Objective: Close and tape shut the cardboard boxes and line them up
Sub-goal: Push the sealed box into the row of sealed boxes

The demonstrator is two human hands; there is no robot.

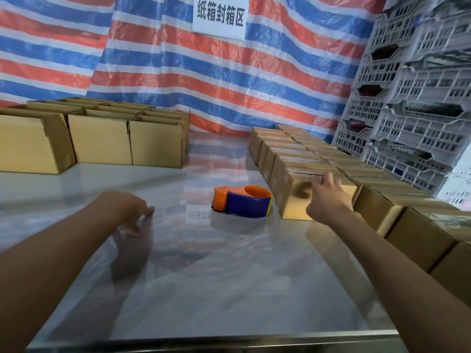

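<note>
A closed cardboard box [293,200] stands at the near end of a row of taped boxes [288,151] on the right side of the table. My right hand [327,197] rests on that box's top front edge, fingers curled over it. An orange and blue tape dispenser [242,202] lies on the table just left of the box. My left hand [130,210] is spread low over the table at the left, fingertips touching the surface, holding nothing. Several open boxes [102,141] with raised flaps stand in rows at the far left.
The shiny table [204,276] reaches to its metal front edge near me. A striped red, white and blue tarp [229,85] with a white sign [219,16] hangs behind. Stacked grey plastic crates [413,98] stand at the right, behind a second line of taped boxes [397,220].
</note>
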